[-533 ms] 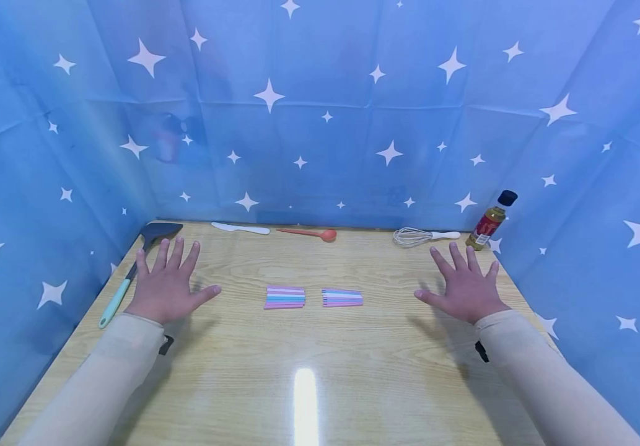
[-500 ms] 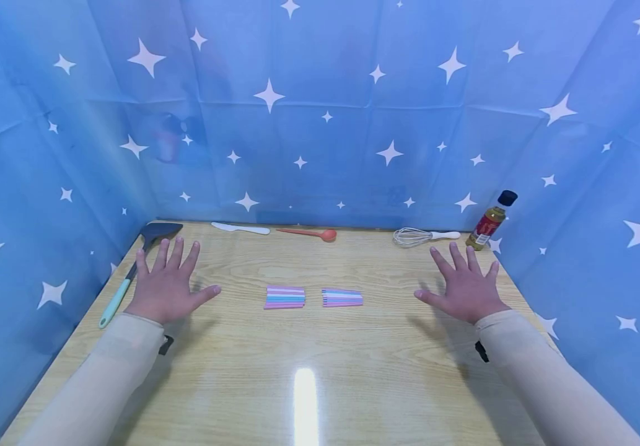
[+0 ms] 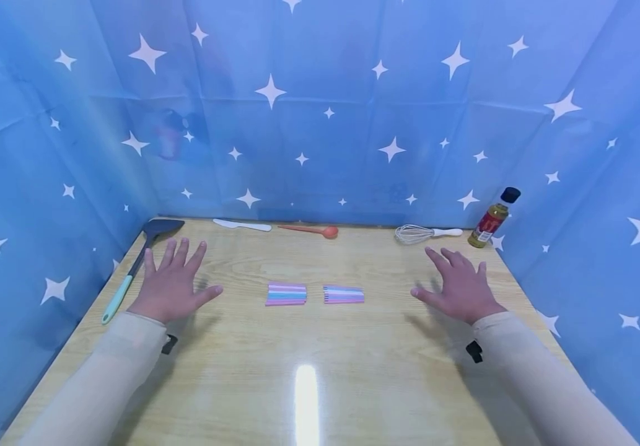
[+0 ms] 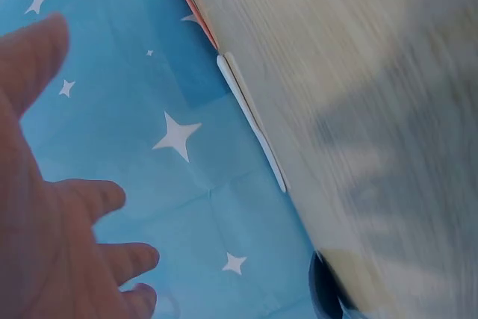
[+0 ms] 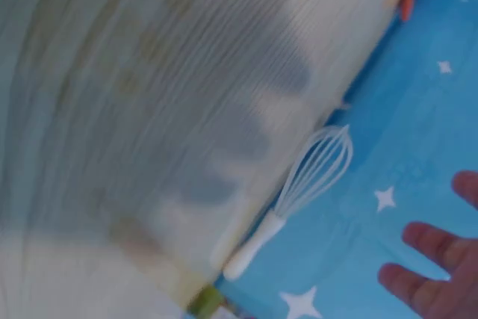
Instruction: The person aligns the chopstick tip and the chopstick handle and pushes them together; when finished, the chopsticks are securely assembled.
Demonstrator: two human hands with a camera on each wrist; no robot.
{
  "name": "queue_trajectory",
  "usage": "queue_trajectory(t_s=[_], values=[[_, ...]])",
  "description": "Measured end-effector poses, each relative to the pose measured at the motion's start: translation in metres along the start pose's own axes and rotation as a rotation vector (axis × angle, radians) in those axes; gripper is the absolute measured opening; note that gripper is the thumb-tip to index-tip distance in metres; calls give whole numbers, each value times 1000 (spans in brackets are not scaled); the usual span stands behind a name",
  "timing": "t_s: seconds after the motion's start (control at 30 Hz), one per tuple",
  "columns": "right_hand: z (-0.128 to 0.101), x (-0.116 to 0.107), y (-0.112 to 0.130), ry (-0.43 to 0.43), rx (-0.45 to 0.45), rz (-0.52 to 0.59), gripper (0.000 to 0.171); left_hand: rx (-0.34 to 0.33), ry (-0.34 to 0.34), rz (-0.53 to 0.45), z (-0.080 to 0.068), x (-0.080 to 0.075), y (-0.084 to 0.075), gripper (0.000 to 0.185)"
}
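Pastel striped stick bundles (image 3: 287,294) (image 3: 344,295) lie untouched mid-bench while the open, empty left hand (image 3: 171,285) and right hand (image 3: 459,285) have edged slightly inward.

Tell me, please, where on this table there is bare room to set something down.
The near table in front of both stick bundles is bare, as is the strip between them and the back row. That row, knife, spoon, whisk, bottle, is crowded.

Right hand (image 3: 461,286) fingers slightly more curled
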State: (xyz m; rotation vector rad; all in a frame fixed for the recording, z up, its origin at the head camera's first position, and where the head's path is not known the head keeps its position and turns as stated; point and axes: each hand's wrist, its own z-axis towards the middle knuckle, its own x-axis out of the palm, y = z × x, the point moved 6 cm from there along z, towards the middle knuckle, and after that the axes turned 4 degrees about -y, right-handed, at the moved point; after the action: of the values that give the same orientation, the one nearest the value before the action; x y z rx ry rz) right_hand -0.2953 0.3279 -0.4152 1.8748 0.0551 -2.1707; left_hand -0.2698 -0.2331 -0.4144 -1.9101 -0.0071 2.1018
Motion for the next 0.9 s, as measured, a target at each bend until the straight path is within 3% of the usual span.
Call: queue_trajectory(t_s=[0.37,0.6,0.9], values=[[5,18,21,19,37,320,90,108,-115,-120,8,12,-28,82],[6,32,39,36,53,473,74,143,-110,-202,13,27,-47,66],[12,45,67,102,60,505,48,196,-67,-264,21,49,-68,50]])
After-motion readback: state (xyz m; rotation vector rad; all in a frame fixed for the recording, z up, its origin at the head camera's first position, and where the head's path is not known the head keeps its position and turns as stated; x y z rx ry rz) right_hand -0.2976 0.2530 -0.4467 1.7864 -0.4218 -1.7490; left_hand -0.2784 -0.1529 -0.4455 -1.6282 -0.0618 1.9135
